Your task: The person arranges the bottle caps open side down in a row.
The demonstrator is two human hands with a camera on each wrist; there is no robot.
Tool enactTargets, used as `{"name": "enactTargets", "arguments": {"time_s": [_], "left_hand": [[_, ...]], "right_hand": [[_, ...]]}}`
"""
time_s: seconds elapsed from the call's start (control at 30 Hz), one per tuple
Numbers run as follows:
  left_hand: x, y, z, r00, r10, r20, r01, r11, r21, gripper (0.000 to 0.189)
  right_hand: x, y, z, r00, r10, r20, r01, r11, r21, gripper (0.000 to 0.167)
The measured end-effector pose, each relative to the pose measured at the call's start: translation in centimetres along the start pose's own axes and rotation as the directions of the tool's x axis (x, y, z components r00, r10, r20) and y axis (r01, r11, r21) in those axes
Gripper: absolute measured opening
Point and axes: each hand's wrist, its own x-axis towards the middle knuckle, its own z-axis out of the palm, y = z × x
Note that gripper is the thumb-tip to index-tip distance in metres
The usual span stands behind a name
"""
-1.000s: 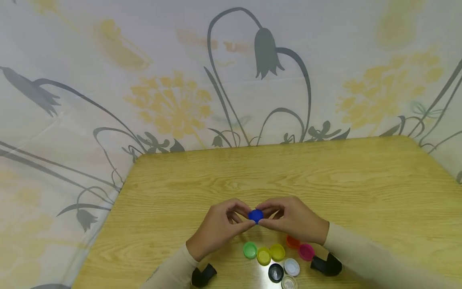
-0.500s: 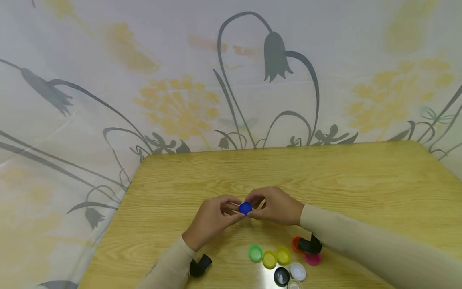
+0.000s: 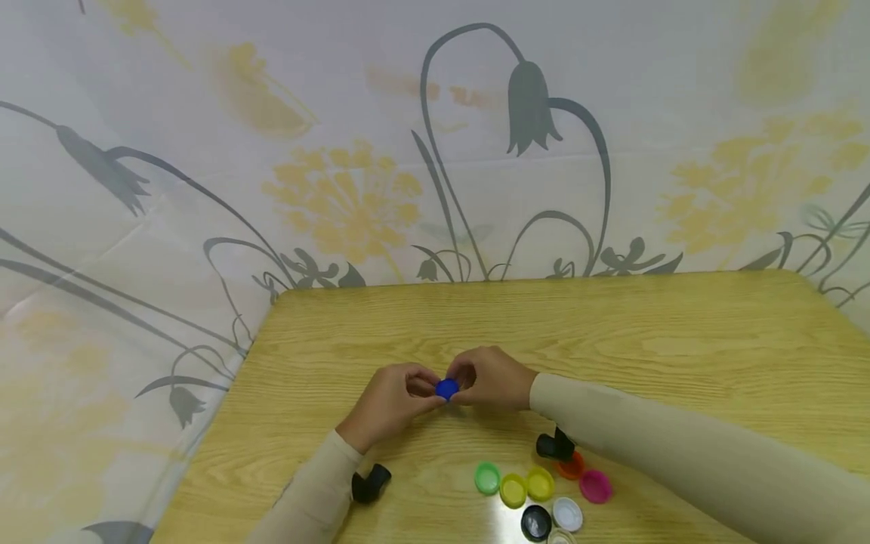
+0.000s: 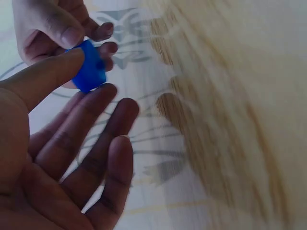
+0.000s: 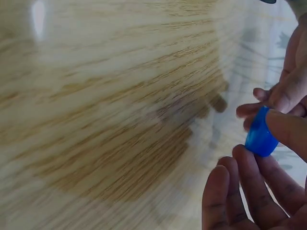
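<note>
And the small blue cap (image 3: 447, 389) is being held right between both hands, over the wood-grained, glossy table (image 3: 612, 325); smooth, round and short-walled, like plastic. It is pinched between thumb and fingertip by the left hand (image 3: 390, 400), whose other fingers are held apart. From the opposite side it is pinched likewise by the right hand (image 3: 499, 378), the remaining fingers loosely spread.

Nearer the camera, a cluster of shallow round caps is seen: green (image 3: 487, 478), two yellow ones (image 3: 513, 491), orange-red (image 3: 571, 465), pink (image 3: 596, 486), glossy black (image 3: 536, 523), white (image 3: 567, 514), and a pale one (image 3: 561, 537) cut by the frame edge. Behind, the pale backdrop (image 3: 462, 189) is patterned with grey and yellow flowers.

Compared with a second ago, the blue cap has been carried leftward and farther from the cluster, pinched by both hands throughout. The pink cap, partly covered half a second ago, is now uncovered.
</note>
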Motion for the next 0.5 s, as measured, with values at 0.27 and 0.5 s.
{"name": "enactTargets", "arguments": {"time_s": [0.27,0.5], "left_hand": [[0.28,-0.66,-0.14,0.998,0.005,0.062,-0.007,1.000,0.028,0.018],[0.25,-0.70,-0.16,0.995,-0.001,0.100,-0.006,0.998,0.062,0.020]], "right_hand": [[0.86,0.05,0.65,0.995,0.076,0.069,-0.073,0.996,-0.043,0.017],[1.03,0.23,0.99,0.993,0.078,0.088,-0.073,0.996,-0.060,0.020]]}}
